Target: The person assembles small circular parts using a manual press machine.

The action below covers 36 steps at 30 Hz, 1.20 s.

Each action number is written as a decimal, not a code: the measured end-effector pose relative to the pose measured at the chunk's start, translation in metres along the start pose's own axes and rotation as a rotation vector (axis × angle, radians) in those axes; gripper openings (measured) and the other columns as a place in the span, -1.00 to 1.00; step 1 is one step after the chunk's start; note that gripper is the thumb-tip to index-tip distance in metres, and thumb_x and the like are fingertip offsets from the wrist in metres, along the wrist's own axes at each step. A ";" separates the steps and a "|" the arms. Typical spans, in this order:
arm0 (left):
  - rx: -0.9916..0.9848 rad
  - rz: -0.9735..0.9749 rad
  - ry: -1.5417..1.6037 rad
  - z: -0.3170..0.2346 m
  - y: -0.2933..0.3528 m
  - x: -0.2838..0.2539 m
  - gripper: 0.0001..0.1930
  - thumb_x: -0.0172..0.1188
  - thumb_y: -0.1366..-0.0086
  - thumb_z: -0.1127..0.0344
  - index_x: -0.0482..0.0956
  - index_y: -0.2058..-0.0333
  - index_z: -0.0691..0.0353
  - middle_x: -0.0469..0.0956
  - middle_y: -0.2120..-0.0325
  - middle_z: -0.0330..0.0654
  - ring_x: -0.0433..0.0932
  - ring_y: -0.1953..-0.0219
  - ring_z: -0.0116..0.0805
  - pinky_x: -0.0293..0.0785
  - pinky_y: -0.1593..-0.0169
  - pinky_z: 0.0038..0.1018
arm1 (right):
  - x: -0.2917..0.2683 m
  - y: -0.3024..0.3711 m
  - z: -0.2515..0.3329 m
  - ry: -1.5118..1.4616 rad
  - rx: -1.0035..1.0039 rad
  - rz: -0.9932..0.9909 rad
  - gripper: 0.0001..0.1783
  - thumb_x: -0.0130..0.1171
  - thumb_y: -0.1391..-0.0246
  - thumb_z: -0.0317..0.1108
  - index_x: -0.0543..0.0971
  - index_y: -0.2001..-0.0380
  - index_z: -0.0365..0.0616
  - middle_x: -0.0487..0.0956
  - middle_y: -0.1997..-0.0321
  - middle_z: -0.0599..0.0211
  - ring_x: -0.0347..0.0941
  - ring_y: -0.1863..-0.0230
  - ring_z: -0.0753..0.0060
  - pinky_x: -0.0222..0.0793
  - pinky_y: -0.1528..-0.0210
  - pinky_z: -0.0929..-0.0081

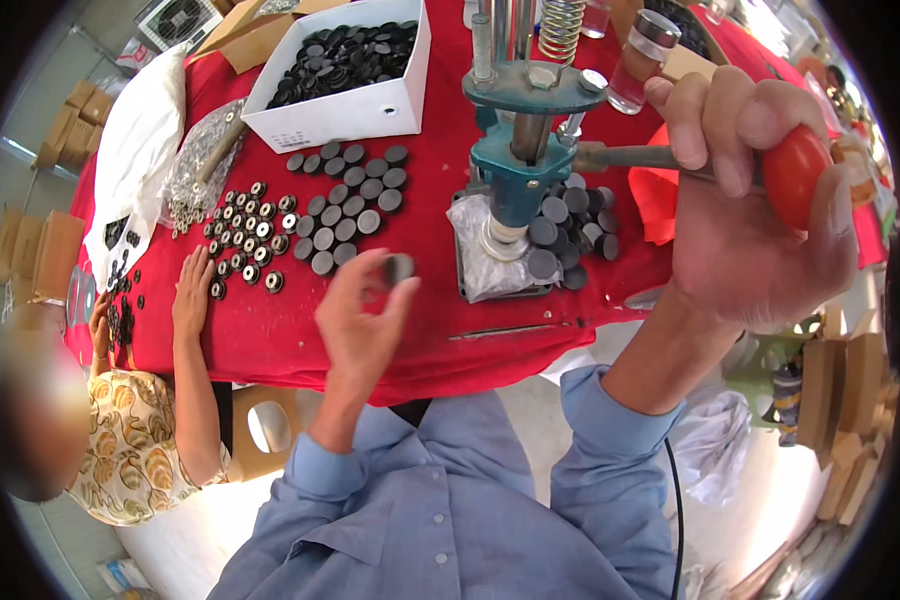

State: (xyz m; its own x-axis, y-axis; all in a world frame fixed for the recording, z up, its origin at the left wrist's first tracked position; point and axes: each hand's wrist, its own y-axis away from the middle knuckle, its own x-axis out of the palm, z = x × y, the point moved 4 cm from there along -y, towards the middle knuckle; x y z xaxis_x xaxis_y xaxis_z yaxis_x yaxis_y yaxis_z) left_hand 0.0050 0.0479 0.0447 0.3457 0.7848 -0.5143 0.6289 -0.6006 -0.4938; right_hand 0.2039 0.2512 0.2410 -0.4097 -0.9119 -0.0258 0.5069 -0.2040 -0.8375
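Note:
My left hand (358,325) pinches a dark round cap (398,268) between thumb and fingers, above the red cloth in front of the loose caps. My right hand (755,200) is raised and wrapped round the lever (635,157) of a teal hand press (525,170), near its red knob (796,178). The press head comes down on a base wrapped in clear plastic (470,235). Grey-topped caps (350,205) lie spread left of the press, and more caps (555,238) are heaped against its right side.
A white box (400,105) full of black caps stands behind. Metal-centred round parts (253,235) lie at left, near a co-worker's hand (192,295). A glass jar (642,62) stands behind the lever. Orange-red cloth (653,195) lies right of the press.

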 end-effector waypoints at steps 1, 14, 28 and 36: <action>0.010 0.035 0.070 -0.013 -0.004 0.016 -0.51 0.55 -0.06 0.42 0.61 0.01 0.26 0.69 0.18 -0.15 0.64 0.38 -0.43 0.58 0.31 -0.50 | -0.002 0.001 0.001 0.027 -0.014 0.009 -0.47 -0.13 -0.32 0.06 0.51 0.08 -0.23 0.33 0.40 0.36 0.27 0.26 0.28 0.20 -0.21 -0.05; 0.028 0.163 0.248 -0.042 -0.028 0.098 -0.34 0.55 -0.03 0.42 0.44 -0.11 0.30 0.66 0.24 -0.09 0.59 0.41 -0.33 0.56 0.30 -0.42 | -0.006 -0.001 0.000 -0.005 0.020 0.028 -0.45 -0.10 -0.31 0.12 0.50 0.08 -0.20 0.32 0.43 0.37 0.28 0.31 0.29 0.23 -0.18 0.01; 0.174 -0.099 -0.130 0.014 -0.012 0.013 -0.65 0.43 -0.19 0.49 0.62 0.04 0.24 0.59 0.10 -0.10 0.55 0.20 -0.28 0.49 0.19 -0.44 | 0.033 0.132 -0.007 0.115 -0.122 -0.360 -0.52 0.23 0.05 0.22 0.49 0.36 0.05 0.40 0.51 0.43 0.43 0.31 0.20 -0.02 -0.42 -0.12; -0.016 -0.043 -0.364 0.069 0.015 -0.034 -0.62 0.40 -0.18 0.47 0.61 0.00 0.24 0.55 0.07 -0.03 0.52 0.01 -0.05 0.49 -0.03 -0.24 | 0.028 0.119 -0.003 0.118 -0.026 -0.361 -0.58 0.26 0.04 0.22 0.43 0.44 0.17 0.22 0.54 0.53 0.27 0.25 0.28 -0.05 -0.44 -0.14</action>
State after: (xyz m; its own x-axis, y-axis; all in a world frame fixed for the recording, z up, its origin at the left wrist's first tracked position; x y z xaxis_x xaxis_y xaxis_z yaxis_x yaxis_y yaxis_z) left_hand -0.0458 0.0020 0.0064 0.0498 0.7021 -0.7103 0.6494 -0.5631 -0.5111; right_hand 0.2505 0.2019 0.1388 -0.6439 -0.7353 0.2117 0.2954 -0.4941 -0.8177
